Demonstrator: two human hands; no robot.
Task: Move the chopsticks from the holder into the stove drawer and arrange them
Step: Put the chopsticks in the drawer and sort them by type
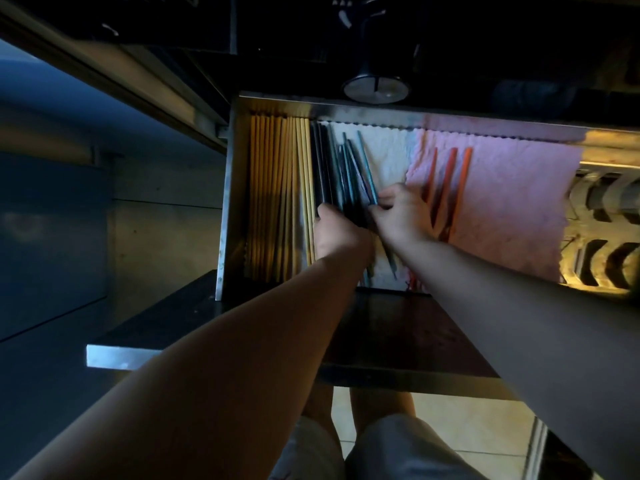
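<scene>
The metal stove drawer (231,188) stands pulled out below me. Several wooden chopsticks (277,188) lie in a neat row along its left side. Beside them lies a fanned bunch of dark and blue chopsticks (341,171). My left hand (337,233) rests on the near part of that bunch, fingers closed over it. My right hand (398,213) pinches a blue chopstick at the bunch's right edge. Three red chopsticks (450,181) lie on the pink cloth (512,202), partly hidden behind my right hand. The holder is not in view.
A white cloth (388,154) lines the drawer's middle. A round stove knob (375,89) sits above the drawer's back rim. An ornate metal grate (602,230) shows at the right. The dark drawer front (398,341) juts toward my knees.
</scene>
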